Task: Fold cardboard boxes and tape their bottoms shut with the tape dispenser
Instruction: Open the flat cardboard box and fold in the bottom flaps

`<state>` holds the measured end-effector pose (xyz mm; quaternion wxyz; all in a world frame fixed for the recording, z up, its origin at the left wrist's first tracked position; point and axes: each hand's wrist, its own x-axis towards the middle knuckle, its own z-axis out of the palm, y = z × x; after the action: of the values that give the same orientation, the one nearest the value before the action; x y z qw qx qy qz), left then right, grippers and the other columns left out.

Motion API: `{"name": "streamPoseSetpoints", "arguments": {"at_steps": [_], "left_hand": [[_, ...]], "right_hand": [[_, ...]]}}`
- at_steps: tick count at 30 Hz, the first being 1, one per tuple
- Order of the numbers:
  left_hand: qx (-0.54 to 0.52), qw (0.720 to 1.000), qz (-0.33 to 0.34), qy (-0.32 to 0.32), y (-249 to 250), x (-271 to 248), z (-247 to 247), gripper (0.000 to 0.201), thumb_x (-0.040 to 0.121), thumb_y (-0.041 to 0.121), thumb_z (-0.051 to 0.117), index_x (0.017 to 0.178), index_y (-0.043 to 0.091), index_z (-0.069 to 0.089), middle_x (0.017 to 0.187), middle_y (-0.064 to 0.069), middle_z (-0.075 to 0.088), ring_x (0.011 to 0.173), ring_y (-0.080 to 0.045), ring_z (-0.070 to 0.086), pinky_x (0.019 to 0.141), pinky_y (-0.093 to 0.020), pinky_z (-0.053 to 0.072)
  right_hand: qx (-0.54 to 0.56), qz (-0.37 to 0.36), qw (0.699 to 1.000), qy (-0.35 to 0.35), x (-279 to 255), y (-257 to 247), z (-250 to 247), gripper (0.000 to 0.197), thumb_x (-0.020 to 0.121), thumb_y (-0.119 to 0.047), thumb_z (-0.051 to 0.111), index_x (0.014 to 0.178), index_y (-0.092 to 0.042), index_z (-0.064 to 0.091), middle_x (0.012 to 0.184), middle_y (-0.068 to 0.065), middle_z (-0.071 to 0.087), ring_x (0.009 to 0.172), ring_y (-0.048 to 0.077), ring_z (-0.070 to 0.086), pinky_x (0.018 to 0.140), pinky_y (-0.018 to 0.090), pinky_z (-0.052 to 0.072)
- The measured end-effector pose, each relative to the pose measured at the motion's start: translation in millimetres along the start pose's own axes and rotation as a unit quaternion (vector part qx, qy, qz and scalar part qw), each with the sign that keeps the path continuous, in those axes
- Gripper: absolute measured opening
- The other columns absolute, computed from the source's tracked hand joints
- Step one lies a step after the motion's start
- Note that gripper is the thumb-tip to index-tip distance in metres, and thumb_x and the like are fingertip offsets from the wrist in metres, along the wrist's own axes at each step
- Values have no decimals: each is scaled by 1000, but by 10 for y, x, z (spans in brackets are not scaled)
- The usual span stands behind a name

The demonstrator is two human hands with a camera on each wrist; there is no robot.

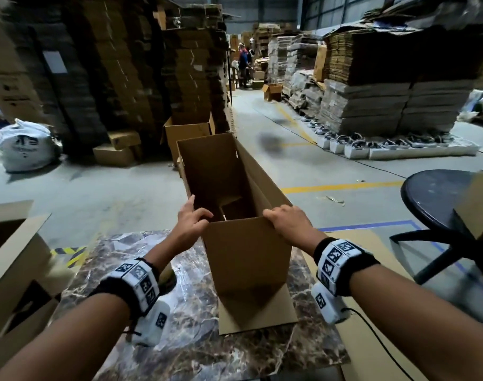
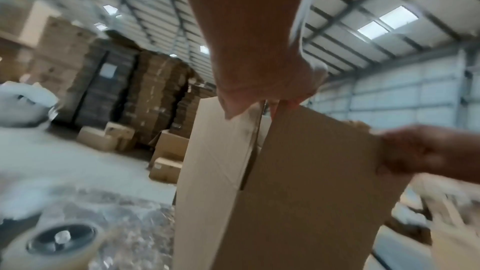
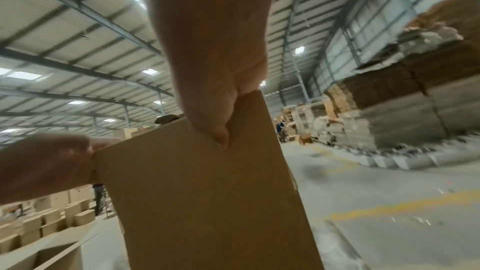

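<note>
A tall brown cardboard box [image 1: 246, 257] stands opened up on the marble table [image 1: 180, 339], its top open and leaning away from me. One bottom flap lies flat on the table toward me. My left hand [image 1: 196, 218] pinches the near left corner of the top rim, thumb outside [image 2: 233, 108]. My right hand [image 1: 284, 218] grips the near right corner, with its thumb [image 3: 221, 137] on the front face [image 3: 207, 202]. A roll of tape [image 2: 62, 239] lies on the table left of the box, mostly hidden behind my left wrist in the head view.
Another open box [image 1: 12, 257] stands at the table's left edge. A black round stool [image 1: 441, 199] and flat cardboard [image 1: 372, 270] are to the right. Stacks of flattened cartons [image 1: 372, 86] line both sides of the aisle. Farther off are a white sack [image 1: 26, 147] and a person [image 1: 244, 64].
</note>
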<state>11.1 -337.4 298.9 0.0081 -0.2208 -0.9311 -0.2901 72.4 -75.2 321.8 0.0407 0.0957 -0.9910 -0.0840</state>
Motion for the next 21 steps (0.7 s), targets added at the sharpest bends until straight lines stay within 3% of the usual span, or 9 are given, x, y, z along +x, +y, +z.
{"name": "streamPoseSetpoints", "arguments": {"at_steps": [1,3,4,6,9,13,17,20,21], "left_hand": [[-69,997,-23,24,58,-21,-33,42,85,35,41,114,16,65,160,-10,15,148,-24,13,116,-36,21],[-153,982,-79,84,163,-23,-46,36,101,29,41,110,6,66,144,-6,35,129,-15,37,93,-11,33],[-162,974,-106,120,188,-24,-57,31,102,26,44,104,4,66,135,-6,40,118,-17,46,82,-11,37],[-153,964,-156,154,212,-43,-58,18,97,13,52,109,7,64,130,-11,48,106,-27,57,76,-21,45],[-143,969,-184,84,276,-109,-172,56,85,-7,46,138,11,54,135,-12,54,112,-32,60,82,-36,55],[-82,985,-151,18,410,-250,-251,63,84,-12,46,142,12,51,140,-13,54,123,-26,56,91,-34,54],[-36,989,-140,-7,491,-458,-267,63,85,-12,50,142,14,50,141,-11,54,125,-24,55,88,-34,55],[-32,989,-145,15,455,-596,-281,60,84,-10,45,140,10,53,136,-14,57,116,-27,61,86,-39,55],[-37,988,-151,25,417,-621,-287,59,84,-10,43,138,9,54,133,-15,59,106,-28,64,79,-37,56]], "right_hand": [[7,-11,1000,-18,14,-16,-43,30,95,-4,37,118,-18,50,110,9,65,106,31,59,82,40,47],[20,-22,998,-55,0,-30,-100,29,94,-3,38,116,-18,49,106,10,64,102,31,60,79,42,51],[24,-26,997,-69,-9,-45,-146,27,93,-3,39,114,-18,49,103,10,62,98,30,60,75,41,50],[31,-31,994,-100,-64,-66,-215,21,94,-4,41,106,-21,46,93,6,56,87,27,55,65,33,43],[32,-33,990,-136,-185,-145,-327,19,95,-6,42,97,-24,45,80,-1,47,81,22,49,54,28,31],[28,-33,979,-198,-251,-185,-413,25,91,-4,48,108,-12,64,98,6,62,91,26,61,66,32,41],[90,-21,967,-236,-277,-153,-482,20,87,-4,54,97,-10,71,92,5,65,82,21,63,69,34,51],[81,-6,973,-218,-345,-170,-469,16,86,-6,53,90,-13,67,87,4,61,80,22,59,65,32,47],[76,3,976,-205,-360,-182,-454,15,86,-7,52,89,-17,64,87,3,60,82,23,59,66,32,46]]}}
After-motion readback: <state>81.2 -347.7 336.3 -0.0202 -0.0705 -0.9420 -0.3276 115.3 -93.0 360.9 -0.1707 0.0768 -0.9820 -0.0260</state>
